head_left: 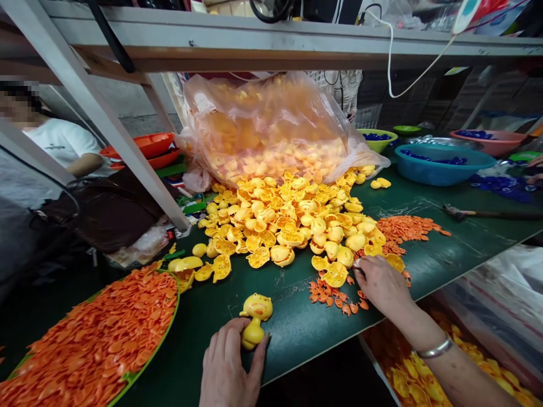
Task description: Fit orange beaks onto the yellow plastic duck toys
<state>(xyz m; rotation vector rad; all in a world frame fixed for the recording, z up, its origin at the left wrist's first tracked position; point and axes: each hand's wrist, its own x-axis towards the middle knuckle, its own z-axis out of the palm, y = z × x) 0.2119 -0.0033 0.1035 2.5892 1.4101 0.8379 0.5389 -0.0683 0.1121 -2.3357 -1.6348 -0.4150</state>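
Observation:
Low in the view, my left hand [232, 362] grips a small yellow plastic duck toy [255, 319] by its lower part, thumb on the right and fingers on the left. The toy has a round head and body and lies on the green tabletop. Over on the right, my right hand [382, 282] has its fingertips pinched at the near edge of a pile of yellow hollow plastic shells [292, 215]. What is between those fingertips, if anything, is hidden. Small orange plastic pieces [328, 294] lie scattered just left of this hand.
A tray of orange pieces [102, 333] stands at the left. A clear bag [271, 124] spills shells behind the pile. More orange pieces [407, 232], a blue basin [441, 164] and a tool [492, 213] are at right. A shelf [271, 37] crosses overhead; a person [68, 141] is at left.

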